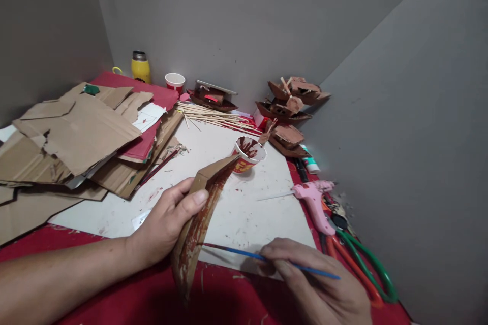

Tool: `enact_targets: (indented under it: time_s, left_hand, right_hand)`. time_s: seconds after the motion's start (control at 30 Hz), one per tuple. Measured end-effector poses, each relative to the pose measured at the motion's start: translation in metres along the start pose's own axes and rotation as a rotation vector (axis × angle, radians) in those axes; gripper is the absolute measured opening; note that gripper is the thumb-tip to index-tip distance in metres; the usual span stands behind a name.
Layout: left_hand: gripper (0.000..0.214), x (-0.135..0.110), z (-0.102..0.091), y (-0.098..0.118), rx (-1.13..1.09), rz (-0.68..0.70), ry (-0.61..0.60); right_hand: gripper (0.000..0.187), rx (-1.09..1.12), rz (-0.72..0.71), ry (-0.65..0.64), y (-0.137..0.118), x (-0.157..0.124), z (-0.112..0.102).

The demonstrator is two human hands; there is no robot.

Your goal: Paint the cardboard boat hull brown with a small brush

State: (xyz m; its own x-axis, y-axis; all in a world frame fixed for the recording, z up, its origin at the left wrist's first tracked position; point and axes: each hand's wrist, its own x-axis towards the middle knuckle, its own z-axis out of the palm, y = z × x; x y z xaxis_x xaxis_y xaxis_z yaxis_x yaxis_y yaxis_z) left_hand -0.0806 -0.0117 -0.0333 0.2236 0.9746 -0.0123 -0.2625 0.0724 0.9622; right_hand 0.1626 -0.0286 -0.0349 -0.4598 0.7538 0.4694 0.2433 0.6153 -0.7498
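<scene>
My left hand [171, 218] is closed around a cardboard boat hull [204, 213], thumb on its near side. The hull is tilted, and wet reddish-brown paint streaks its inside. A blue paintbrush [244, 252] is pinched in my right hand [316, 279], with its dark tip touching the hull's painted inside. Just beyond the hull's upper end stands a red and white paper cup [249, 155], its inner wall smeared with brown paint.
Cardboard pieces [87, 127] are heaped at left. Thin wooden sticks [217, 118] lie behind the cup, near several brown model boats [287, 137]. A pink glue gun [314, 200] and green-handled scissors [368, 259] lie at right. A yellow bottle [141, 67] stands at the back.
</scene>
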Motion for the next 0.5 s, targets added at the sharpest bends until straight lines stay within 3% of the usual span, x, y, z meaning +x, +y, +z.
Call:
enact_targets:
  time_s: [0.17, 0.3, 0.5]
  left_hand:
    - [0.044, 0.002, -0.0001, 0.0006, -0.017, -0.002, 0.007]
    - [0.043, 0.0026, -0.0002, 0.0012, -0.027, 0.008, 0.003]
    - [0.04, 0.003, -0.0038, -0.0049, -0.001, -0.036, 0.091]
  right_hand:
    - [0.017, 0.112, 0.011, -0.105, -0.0008, -0.0019, 0.0001]
    - [0.019, 0.041, 0.01, -0.026, 0.0032, -0.0022, 0.0]
    - [0.018, 0.114, 0.001, -0.085, 0.0032, 0.0027, -0.0017]
